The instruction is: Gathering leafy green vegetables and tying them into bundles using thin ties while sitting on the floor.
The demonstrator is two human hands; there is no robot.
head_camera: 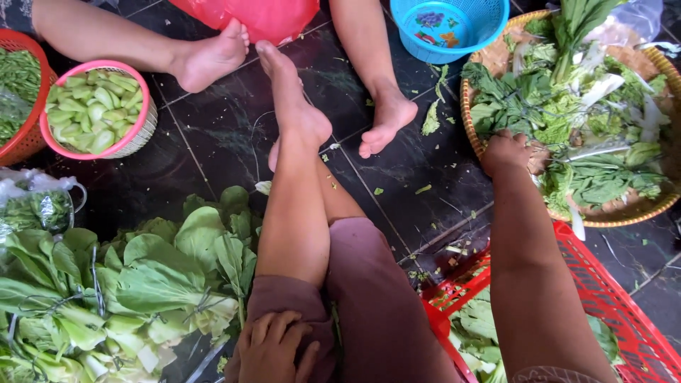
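Observation:
My right hand reaches out to the round woven tray at the right and grips leafy greens at its near rim; its fingers are buried among the leaves. My left hand rests on my thigh at the bottom, fingers loosely apart, holding nothing. Beside it on the dark tiled floor lies a heap of bundled bok choy. My bare legs stretch forward between the two.
A red plastic crate with cut leaves sits under my right arm. Another person's bare feet rest at the top. A pink basket of cut stalks, a red basket and a blue basket stand nearby.

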